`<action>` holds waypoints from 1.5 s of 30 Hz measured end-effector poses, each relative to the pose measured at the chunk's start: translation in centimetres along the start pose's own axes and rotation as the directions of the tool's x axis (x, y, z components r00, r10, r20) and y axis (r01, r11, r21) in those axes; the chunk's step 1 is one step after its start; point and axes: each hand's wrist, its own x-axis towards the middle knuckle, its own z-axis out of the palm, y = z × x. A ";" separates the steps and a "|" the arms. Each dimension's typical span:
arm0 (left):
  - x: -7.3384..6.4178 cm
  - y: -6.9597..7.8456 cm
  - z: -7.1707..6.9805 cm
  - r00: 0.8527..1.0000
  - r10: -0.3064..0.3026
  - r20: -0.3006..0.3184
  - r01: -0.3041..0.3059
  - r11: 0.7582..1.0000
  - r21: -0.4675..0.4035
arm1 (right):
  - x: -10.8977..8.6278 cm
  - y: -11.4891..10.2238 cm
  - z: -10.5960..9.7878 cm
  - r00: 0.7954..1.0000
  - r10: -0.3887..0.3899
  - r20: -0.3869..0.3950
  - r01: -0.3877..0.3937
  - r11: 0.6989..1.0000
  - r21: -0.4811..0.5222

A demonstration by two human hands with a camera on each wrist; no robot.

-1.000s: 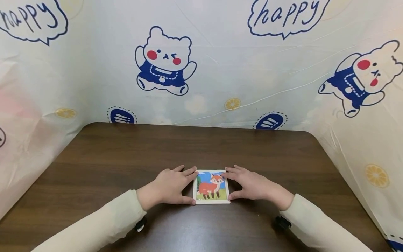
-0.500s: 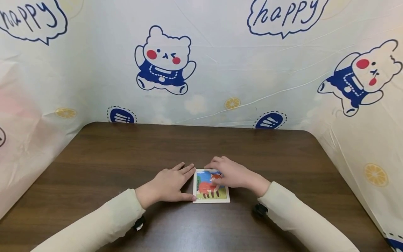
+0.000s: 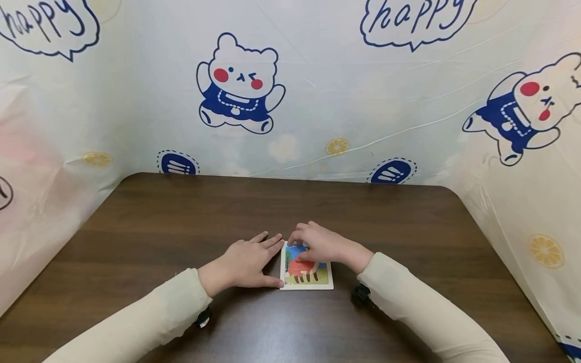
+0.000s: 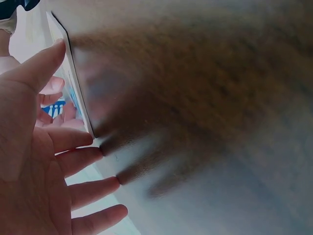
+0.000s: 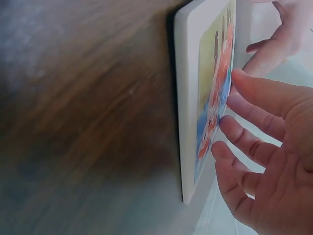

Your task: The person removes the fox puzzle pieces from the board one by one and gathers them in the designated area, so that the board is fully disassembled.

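Observation:
A small square fox picture puzzle in a white frame lies flat on the brown table. My left hand lies along its left side, fingers spread, with the thumb at the lower left corner and the index finger near the upper one. Over the upper part of the picture is my right hand, hiding the fox's head. In the right wrist view the right thumb and bent fingers meet the picture's surface, a gap between them. No lifted piece shows. The left wrist view catches the frame's edge.
The dark wooden table has rounded far corners. A pale sheet printed with bears and fruit slices hangs behind and on both sides. A small black device is strapped under the right sleeve; another is at the left cuff.
My right hand has left the puzzle's right edge and moved left over the picture, its fingers reaching the upper left part. My left hand stays at the left edge.

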 end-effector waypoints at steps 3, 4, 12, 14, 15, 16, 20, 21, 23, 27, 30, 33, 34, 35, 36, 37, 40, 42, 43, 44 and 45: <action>0.0 0.0 -0.1 1.000 0.002 -0.003 -0.002 1.000 -0.005 | 0.3 0.1 0.0 1.000 0.004 -0.002 -0.004 1.000 0.013; 0.0 0.0 -0.1 1.000 0.003 -0.004 -0.003 1.000 -0.006 | 0.3 0.1 0.0 1.000 0.002 0.000 -0.002 1.000 0.015; -0.3 -0.1 0.1 1.000 0.011 -0.011 -0.011 1.000 -0.008 | 0.8 -0.2 0.0 0.999 0.030 0.044 -0.033 0.998 0.057; -0.2 -0.1 0.1 1.000 0.011 -0.012 -0.011 1.000 -0.011 | 0.9 -0.3 0.0 0.998 0.039 0.057 -0.043 0.997 0.066; -0.2 -0.1 0.1 1.000 0.010 -0.012 -0.010 1.000 -0.012 | 1.0 -0.3 -0.1 0.997 0.041 0.062 -0.045 0.997 0.069; -0.2 -0.1 0.1 1.000 0.009 -0.012 -0.010 1.000 -0.014 | 1.1 -0.3 -0.1 0.997 0.042 0.068 -0.047 0.996 0.072; -0.2 -0.2 0.2 1.000 0.007 -0.010 -0.007 1.000 -0.021 | 1.3 -0.2 -0.1 0.996 0.042 0.083 -0.049 0.996 0.079; -0.2 -0.2 0.2 1.000 0.005 -0.009 -0.006 1.000 -0.020 | 1.3 -0.1 -0.1 0.995 0.043 0.086 -0.050 0.995 0.081; -0.2 -0.2 0.2 1.000 0.002 -0.007 -0.003 1.000 -0.019 | 1.4 -0.1 0.0 0.994 0.049 0.095 -0.057 0.995 0.083; -0.2 -0.2 0.2 1.000 -0.003 -0.003 0.003 1.000 -0.016 | 1.4 0.0 0.0 0.993 0.058 0.105 -0.068 0.994 0.088; -0.1 -0.2 0.3 1.000 -0.005 -0.002 0.005 1.000 -0.015 | 1.5 0.1 0.0 0.993 0.050 0.104 -0.060 0.993 0.099; -0.1 -0.2 0.3 1.000 -0.007 -0.002 0.007 1.000 -0.014 | 1.4 0.2 0.0 0.995 0.031 0.099 -0.042 0.992 0.118; -0.2 -0.2 0.3 1.000 -0.008 -0.002 0.008 1.000 -0.014 | 1.4 0.3 0.0 0.995 0.023 0.097 -0.035 0.992 0.122; -0.2 -0.2 0.4 1.000 -0.008 -0.002 0.008 1.000 -0.014 | 1.4 0.3 0.1 0.995 0.017 0.095 -0.029 0.991 0.128; -0.2 -0.2 0.4 1.000 -0.009 -0.002 0.009 1.000 -0.014 | 1.4 0.4 0.0 0.996 0.012 0.093 -0.024 0.991 0.135; -0.2 -0.2 0.4 1.000 -0.009 -0.001 0.009 1.000 -0.015 | 1.3 0.4 0.0 0.996 0.006 0.090 -0.019 0.990 0.137; -0.2 -0.2 0.4 1.000 -0.010 0.001 0.010 1.000 -0.016 | 1.3 0.6 0.0 0.996 -0.011 0.083 -0.001 0.990 0.143; -0.1 -0.2 0.4 1.000 -0.011 0.002 0.011 1.000 -0.017 | 1.2 0.7 0.0 0.997 -0.024 0.080 0.012 0.989 0.150; -0.1 -0.2 0.4 1.000 -0.012 0.003 0.012 1.000 -0.019 | 1.2 0.7 0.0 0.997 -0.029 0.078 0.017 0.989 0.150; -0.1 -0.2 0.4 1.000 -0.013 0.003 0.013 1.000 -0.019 | 1.3 0.8 0.0 0.997 -0.033 0.076 0.021 0.988 0.151; -0.1 -0.2 0.4 1.000 -0.014 0.003 0.014 1.000 -0.019 | 1.3 0.8 0.0 0.997 -0.036 0.074 0.025 0.988 0.150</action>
